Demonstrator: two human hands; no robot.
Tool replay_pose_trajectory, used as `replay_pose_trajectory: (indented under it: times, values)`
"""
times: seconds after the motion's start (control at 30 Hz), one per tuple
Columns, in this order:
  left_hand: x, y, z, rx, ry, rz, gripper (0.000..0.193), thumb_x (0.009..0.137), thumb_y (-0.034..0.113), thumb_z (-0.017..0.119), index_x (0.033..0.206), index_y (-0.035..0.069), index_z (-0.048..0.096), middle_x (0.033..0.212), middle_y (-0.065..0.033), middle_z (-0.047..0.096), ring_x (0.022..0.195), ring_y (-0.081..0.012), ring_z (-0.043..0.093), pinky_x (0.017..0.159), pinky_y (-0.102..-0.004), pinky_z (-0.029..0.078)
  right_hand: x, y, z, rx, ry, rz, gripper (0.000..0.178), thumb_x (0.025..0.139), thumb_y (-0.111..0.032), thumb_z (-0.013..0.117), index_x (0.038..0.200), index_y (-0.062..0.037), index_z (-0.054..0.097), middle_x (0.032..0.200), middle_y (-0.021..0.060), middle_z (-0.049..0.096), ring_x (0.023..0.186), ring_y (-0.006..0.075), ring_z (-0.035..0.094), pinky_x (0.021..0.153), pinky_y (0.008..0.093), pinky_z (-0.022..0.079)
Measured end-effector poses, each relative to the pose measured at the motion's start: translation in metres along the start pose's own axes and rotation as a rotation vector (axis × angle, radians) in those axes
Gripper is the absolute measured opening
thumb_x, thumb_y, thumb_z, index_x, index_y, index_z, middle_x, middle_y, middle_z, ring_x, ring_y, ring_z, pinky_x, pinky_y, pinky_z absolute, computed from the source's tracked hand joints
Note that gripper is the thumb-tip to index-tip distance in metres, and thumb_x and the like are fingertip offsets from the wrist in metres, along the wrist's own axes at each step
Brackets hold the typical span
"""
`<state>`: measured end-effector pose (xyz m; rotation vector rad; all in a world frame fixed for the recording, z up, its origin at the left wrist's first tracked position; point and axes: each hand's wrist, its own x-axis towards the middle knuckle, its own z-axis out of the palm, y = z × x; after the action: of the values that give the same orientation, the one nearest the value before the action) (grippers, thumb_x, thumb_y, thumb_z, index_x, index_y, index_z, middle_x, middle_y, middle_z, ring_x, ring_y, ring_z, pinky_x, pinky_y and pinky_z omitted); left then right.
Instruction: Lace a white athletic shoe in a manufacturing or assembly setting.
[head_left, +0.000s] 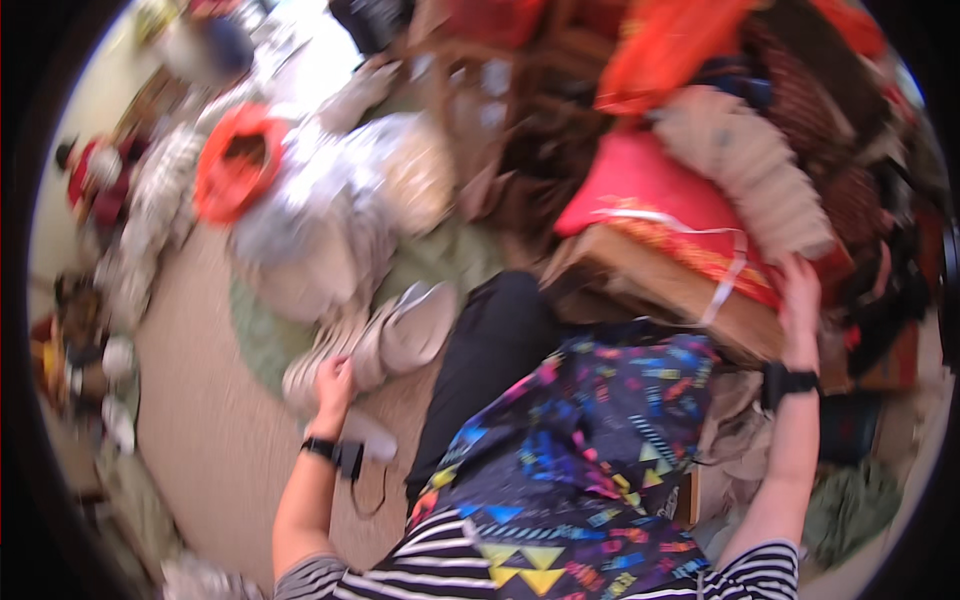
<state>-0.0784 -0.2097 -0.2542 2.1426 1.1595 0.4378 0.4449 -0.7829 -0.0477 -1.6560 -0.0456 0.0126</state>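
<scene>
reaching: our left hand point(333, 381) curled at floor-level beige stack point(366, 352); our right hand point(798, 286) extended at upper beige stack point(750, 170), atop red bag point(645, 190).
grips: we cannot tell.
clear bag point(365, 160): beige pieces point(425, 175).

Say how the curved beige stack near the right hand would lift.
The beige stack would probably flex, since it curves along the red bag. Its many layered edges suggest pieces might slide apart. Being long, it may sag if lifted only near the right hand.
</scene>
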Motion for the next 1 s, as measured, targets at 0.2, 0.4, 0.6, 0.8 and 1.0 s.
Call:
replay_pose_trajectory:
  times: [0.2, 0.4, 0.6, 0.8, 1.0]
  values:
    - [-0.068, -0.048, 0.042, 0.111, 0.019, -0.131, 0.017, 0.082, 0.016, 0.064, 0.09, 0.002, 0.069, 0.087, -0.0176, 0.063, 0.088, -0.033, 0.061, 0.079, -0.0423, 0.05, -0.088, -0.007, -0.002, -0.514, 0.112, -0.212, 0.036, 0.098, -0.019, 0.057, 0.128, 0.0005, 0.053, 0.126, 0.0082, 0.057, 0.109, 0.0142, 0.056, 0.09, 0.0271, 0.044]
    - [-0.073, -0.002, 0.059, 0.086, -0.287, -0.007, 0.018, 0.086, 0.023, 0.061, 0.095, 0.007, 0.065, 0.098, -0.016, 0.061, 0.1, -0.0351, 0.059, 0.082, -0.046, 0.049, -0.15, -0.02, 0.02, -0.709, -0.068, -0.266, 0.026, 0.099, -0.013, 0.054, 0.121, -0.0006, 0.058, 0.118, 0.0056, 0.059, 0.102, 0.0125, 0.058, 0.088, 0.026, 0.045]
    - [-0.11, -0.035, 0.028, 0.645, -0.59, -0.124, 0.032, 0.082, 0.033, 0.065, 0.096, 0.005, 0.064, 0.1, -0.0142, 0.062, 0.101, -0.035, 0.058, 0.085, -0.0511, 0.047, -0.159, -0.034, 0.033, -0.776, -0.198, -0.354, 0.018, 0.099, -0.01, 0.052, 0.112, -0.0004, 0.061, 0.11, 0.004, 0.058, 0.094, 0.0109, 0.056, 0.087, 0.0245, 0.045]
    - [-0.134, -0.089, 0.01, 0.618, 0.25, -0.371, 0.073, 0.068, 0.039, 0.08, 0.12, -0.001, 0.048, 0.109, -0.0192, 0.055, 0.109, -0.0368, 0.051, 0.1, -0.0474, 0.038, -0.173, -0.053, 0.036, -0.745, -0.155, -0.325, 0.018, 0.101, -0.014, 0.052, 0.112, -0.0041, 0.062, 0.105, -0.0006, 0.059, 0.09, 0.0061, 0.054, 0.081, 0.0211, 0.044]
    - [-0.179, -0.216, -0.011, -0.219, 0.068, -0.586, 0.04, 0.078, -0.002, 0.05, 0.117, -0.003, 0.059, 0.115, -0.0158, 0.064, 0.108, -0.0284, 0.061, 0.096, -0.0403, 0.046, -0.18, -0.058, 0.092, -0.635, -0.328, -0.337, 0.013, 0.096, -0.001, 0.053, 0.104, -0.0007, 0.062, 0.101, 0.0017, 0.056, 0.086, 0.008, 0.056, 0.076, 0.0212, 0.047]
